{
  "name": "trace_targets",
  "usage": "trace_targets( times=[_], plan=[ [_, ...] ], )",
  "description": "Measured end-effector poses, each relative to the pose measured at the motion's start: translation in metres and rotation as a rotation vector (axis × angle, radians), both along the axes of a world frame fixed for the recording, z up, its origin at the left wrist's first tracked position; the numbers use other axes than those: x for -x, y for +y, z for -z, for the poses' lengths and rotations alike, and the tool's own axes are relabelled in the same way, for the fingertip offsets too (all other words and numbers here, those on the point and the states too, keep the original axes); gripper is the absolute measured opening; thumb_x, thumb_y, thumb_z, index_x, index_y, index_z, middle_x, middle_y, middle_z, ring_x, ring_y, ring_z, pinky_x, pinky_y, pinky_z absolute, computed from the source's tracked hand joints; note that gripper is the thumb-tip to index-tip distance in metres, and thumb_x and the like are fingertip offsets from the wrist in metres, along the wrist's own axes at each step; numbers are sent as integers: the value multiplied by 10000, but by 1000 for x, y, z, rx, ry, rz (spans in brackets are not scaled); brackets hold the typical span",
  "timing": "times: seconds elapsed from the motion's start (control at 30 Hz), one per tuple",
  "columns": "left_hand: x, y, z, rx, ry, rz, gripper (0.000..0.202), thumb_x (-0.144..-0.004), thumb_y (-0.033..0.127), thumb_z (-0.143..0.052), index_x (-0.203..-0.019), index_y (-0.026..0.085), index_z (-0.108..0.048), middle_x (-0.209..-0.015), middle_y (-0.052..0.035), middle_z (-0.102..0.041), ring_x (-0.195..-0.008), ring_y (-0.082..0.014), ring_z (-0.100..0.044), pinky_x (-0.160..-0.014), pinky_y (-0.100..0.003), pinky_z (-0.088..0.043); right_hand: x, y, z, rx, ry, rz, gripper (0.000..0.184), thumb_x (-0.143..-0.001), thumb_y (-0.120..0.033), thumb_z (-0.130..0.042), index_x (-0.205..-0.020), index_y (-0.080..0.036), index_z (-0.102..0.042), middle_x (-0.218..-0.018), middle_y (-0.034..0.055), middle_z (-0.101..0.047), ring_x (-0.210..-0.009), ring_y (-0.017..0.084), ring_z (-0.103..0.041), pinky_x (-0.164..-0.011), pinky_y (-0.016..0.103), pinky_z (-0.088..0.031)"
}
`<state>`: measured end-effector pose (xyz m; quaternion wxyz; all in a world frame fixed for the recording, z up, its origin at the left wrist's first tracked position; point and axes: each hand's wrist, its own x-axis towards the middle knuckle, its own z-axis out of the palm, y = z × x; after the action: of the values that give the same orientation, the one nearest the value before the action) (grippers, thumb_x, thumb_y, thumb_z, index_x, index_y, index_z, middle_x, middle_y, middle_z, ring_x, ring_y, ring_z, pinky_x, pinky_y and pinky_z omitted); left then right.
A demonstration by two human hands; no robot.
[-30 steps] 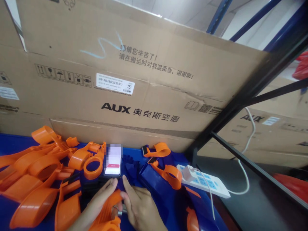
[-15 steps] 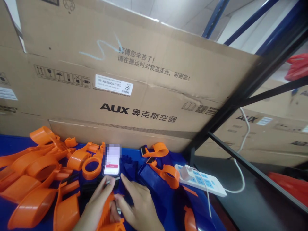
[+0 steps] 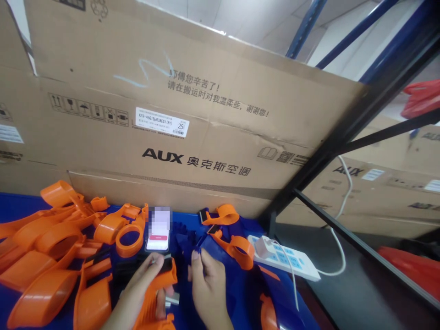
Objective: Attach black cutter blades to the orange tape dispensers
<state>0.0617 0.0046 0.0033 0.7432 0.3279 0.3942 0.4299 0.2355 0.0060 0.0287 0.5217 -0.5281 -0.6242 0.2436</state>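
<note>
Fingers of left hand point(image 3: 141, 278) clasped round orange holder point(image 3: 169, 277), just on near side of phone point(image 3: 158, 244); right hand point(image 3: 209, 285) pinched, contents unclear. Possible slip against phone from loose left grip.

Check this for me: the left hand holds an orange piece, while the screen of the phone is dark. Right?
Not quite: the head view shows the screen of the phone brightly lit. The left hand does hold an orange piece.

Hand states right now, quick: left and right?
Left hand: closed, holding an orange tape dispenser.
Right hand: closed in a pinch by the blue plastic parts; can't tell whether it grips one.
</note>
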Motion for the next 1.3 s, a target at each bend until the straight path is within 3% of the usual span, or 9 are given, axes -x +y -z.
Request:
trace_targets(
  times=[0.1,0.2,0.27,0.37,0.63,0.77,0.9,1.17,1.3],
  plan=[
    [5,5,1,89,-51,-27,506,-884,688,-652,-787,191,-649,-501,-38,-691,-344,-186,-614,-416,-265,-490,6,12,11,235,278,19,503,-1013,-605,-541,-700,-211,-529,-511,-37,-526,-431,99,-436,-426,211,-304],
    [8,8,1,120,-79,-47,437,-843,633,-717,-888,204,-644,-606,-34,-749,-355,-196,-633,-408,-275,-480,12,22,23,395,465,-39,532,-935,-693,-597,-1076,-181,-636,-598,-26,-624,-379,95,-446,-352,186,-288],
    [8,9,4,104,-64,-21,440,-834,645,-714,-872,215,-631,-562,-18,-731,-357,-207,-640,-411,-277,-478,13,25,28,412,547,-32,699,-909,-678,-638,-1398,-200,-491,-769,11,-716,-397,116,-540,-337,192,-373],
    [7,10,8,79,-40,33,486,-836,704,-676,-811,221,-623,-457,-1,-668,-343,-211,-625,-415,-274,-472,13,25,30,374,646,-30,852,-920,-594,-666,-1572,-268,-224,-1068,90,-750,-465,148,-669,-381,250,-522],
    [4,10,1,61,-50,51,501,-795,699,-732,-742,214,-619,-431,-28,-645,-348,-212,-632,-394,-259,-445,6,17,15,192,501,-120,431,-1008,-518,-598,-1301,-203,-573,-872,30,-705,-477,112,-585,-351,182,-416],
    [-5,3,-4,-1,-14,-120,495,-808,687,-740,-914,215,-634,-571,-14,-725,-309,-156,-584,-369,-235,-447,7,7,3,82,257,-246,302,-1033,-451,-587,-1170,-206,-695,-836,27,-686,-648,148,-615,-565,246,-525],
    [-5,-2,-6,-60,31,-160,514,-816,667,-753,-1051,221,-655,-474,34,-660,-292,-146,-538,-363,-223,-435,10,-1,-6,-62,35,-389,327,-932,-350,-708,-1242,-248,-725,-1002,58,-665,-827,198,-626,-730,317,-556],
    [-6,0,4,-44,65,-174,526,-830,656,-751,-1107,222,-640,-448,33,-647,-284,-143,-524,-344,-207,-420,10,0,-7,-90,-33,-373,240,-961,-249,-675,-1186,-272,-758,-1046,67,-661,-863,200,-656,-712,298,-571],
    [12,10,-3,20,-37,-263,473,-728,564,-862,-992,223,-666,-617,-5,-743,-363,-199,-639,-373,-283,-528,5,2,-5,-136,80,-144,168,-1006,-289,-641,-1130,-226,-734,-943,53,-663,-777,185,-650,-664,283,-554]
  ],
)
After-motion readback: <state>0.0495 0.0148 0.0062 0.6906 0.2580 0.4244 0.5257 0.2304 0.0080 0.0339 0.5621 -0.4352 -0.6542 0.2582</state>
